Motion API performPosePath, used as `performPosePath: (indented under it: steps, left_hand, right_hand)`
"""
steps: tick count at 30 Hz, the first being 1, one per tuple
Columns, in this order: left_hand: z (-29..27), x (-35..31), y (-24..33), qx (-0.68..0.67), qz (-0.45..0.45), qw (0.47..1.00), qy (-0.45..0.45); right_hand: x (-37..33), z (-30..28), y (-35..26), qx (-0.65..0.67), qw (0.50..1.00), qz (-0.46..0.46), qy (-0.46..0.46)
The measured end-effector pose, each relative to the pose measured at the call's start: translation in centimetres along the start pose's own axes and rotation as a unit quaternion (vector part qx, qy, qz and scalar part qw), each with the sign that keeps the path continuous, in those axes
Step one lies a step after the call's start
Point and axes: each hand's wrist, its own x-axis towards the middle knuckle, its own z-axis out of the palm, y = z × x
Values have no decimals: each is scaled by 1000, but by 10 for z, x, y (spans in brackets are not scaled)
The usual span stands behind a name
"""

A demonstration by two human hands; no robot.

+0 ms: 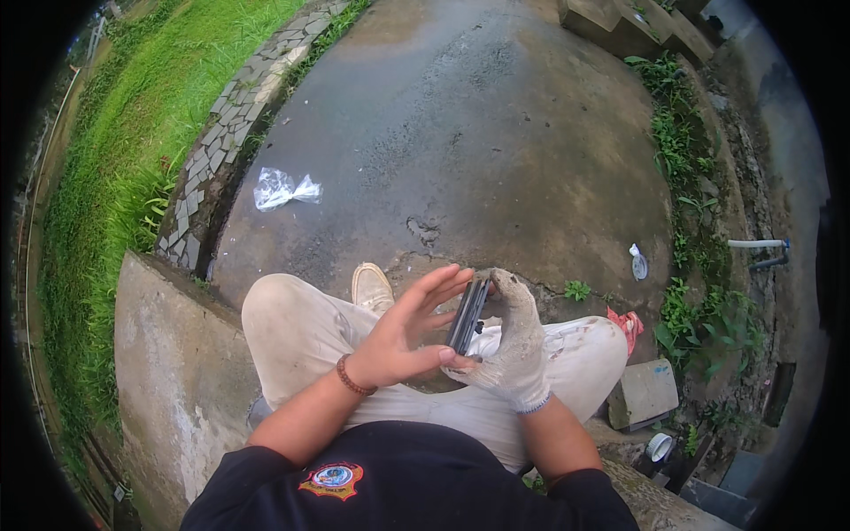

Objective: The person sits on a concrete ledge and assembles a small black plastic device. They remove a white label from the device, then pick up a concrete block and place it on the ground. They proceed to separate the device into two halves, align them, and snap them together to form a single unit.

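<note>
A narrow dark slab with lengthwise ridges (467, 319) is held upright and slightly tilted above my lap; its kind is not clear. My left hand (412, 326), bare with a beaded bracelet at the wrist, has its thumb at the slab's lower end and its fingers at the upper end. On the other side, my right hand (516, 345) wears a soiled whitish knit glove and curls round the slab, gripping near both ends. A small black bit shows beside the slab, within the curve of the glove.
I sit with bent knees over wet concrete (425, 150). A clear plastic bag (285, 189) lies at the left, a smaller one (637, 263) at the right. Near my right knee are a red cloth (626, 327), a pale block (644, 394) and a white cup-like piece (659, 447).
</note>
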Motion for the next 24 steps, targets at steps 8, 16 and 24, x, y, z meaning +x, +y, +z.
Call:
performPosePath:
  steps: [8, 16, 24]
  left_hand:
    - [12, 3, -8, 30, -137, 988, 56]
    - [-16, -10, 8, 358, 154, 919, 52]
    - [-75, -140, 97, 412, 114, 840, 335]
  right_hand:
    - [3, 1, 7, -196, 980, 6, 40]
    - [17, 2, 4, 114, 983, 136, -54]
    - [-11, 8, 10, 165, 974, 130, -81]
